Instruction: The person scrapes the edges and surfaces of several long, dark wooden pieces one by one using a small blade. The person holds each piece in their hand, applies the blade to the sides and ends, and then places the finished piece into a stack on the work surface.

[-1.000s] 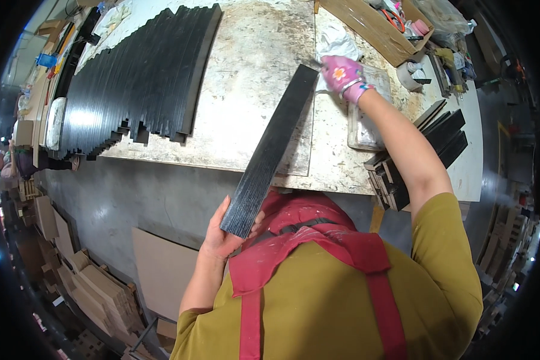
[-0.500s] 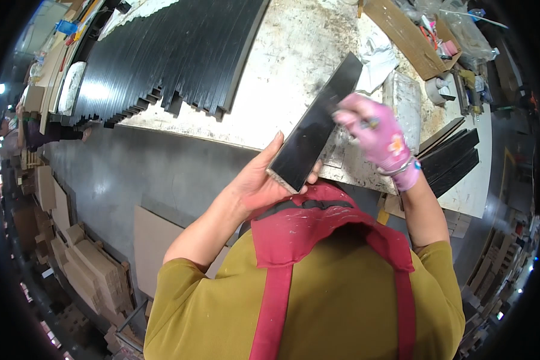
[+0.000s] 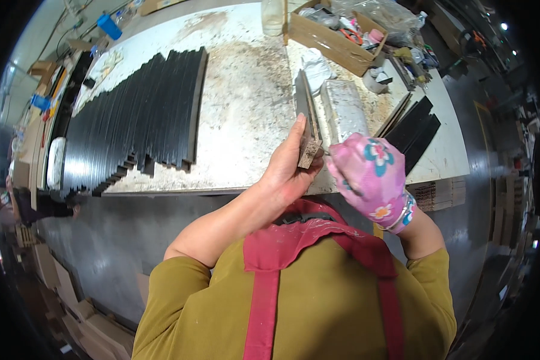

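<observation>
My bare left hand (image 3: 287, 162) is wrapped round a black board strip (image 3: 302, 99), whose raw brown end points toward me. The strip is tilted on its narrow edge over the worktable (image 3: 240, 120), its far end near a crumpled white cloth (image 3: 315, 67). Close to the raw end, my right hand (image 3: 371, 174), in a pink flowered glove, is closed in a fist. Whatever its fingers pinch is too small and hidden to name. Beyond that fist lies a whitish wrapped block (image 3: 343, 108).
Many black strips (image 3: 141, 114) lie side by side on the left of the table. More black strips (image 3: 417, 135) rest at the right, near a tape roll (image 3: 376, 80). A cardboard box (image 3: 330, 45) of odds and ends stands behind. Another person (image 3: 39, 204) is at the far left.
The black strip has turned from its broad face onto its edge. My right hand has come down from over the strip's face to beside its near end. The view has shifted.
</observation>
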{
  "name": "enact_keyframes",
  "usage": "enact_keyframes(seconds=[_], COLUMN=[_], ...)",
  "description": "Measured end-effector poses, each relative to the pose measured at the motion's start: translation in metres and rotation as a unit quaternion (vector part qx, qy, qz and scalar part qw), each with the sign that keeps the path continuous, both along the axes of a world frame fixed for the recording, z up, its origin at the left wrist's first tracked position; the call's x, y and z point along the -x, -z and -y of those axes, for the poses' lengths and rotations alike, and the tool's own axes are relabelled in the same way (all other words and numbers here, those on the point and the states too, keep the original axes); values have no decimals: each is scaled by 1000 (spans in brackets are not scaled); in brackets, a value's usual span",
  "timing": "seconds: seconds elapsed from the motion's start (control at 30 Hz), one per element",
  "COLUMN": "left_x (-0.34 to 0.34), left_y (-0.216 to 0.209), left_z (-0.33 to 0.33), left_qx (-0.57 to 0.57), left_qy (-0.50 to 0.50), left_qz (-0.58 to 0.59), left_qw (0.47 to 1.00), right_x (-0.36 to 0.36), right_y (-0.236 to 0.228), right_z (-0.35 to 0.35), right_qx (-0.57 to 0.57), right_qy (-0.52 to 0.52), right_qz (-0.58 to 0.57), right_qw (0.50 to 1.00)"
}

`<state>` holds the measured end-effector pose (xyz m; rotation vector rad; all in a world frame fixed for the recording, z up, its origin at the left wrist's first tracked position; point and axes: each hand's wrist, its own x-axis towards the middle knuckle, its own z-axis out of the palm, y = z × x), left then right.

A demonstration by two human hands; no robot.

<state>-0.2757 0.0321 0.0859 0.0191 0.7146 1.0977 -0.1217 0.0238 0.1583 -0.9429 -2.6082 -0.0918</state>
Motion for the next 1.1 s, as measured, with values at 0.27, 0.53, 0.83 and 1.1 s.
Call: enact_keyframes(seconds=[0.27,0.53,0.83,1.1], left_x=[-30,-33,46,131], left_y=[-6,18,104,143], left_z=[3,5,36,52], left_qx=[-5,38,-68,-298], left_qy=[-33,-30,74,46], left_qz=[15,29,-295,-818], left_qw=[999,998,950,489], right_x=[-17,-20,-50,-47], right_y=[24,44,50,90], right_z=[23,27,19,10], right_qx=[53,-3,97,306], right_qy=[34,33,96,114], right_qz=[106,84,-206,-234], right_qw=[992,996,969,916])
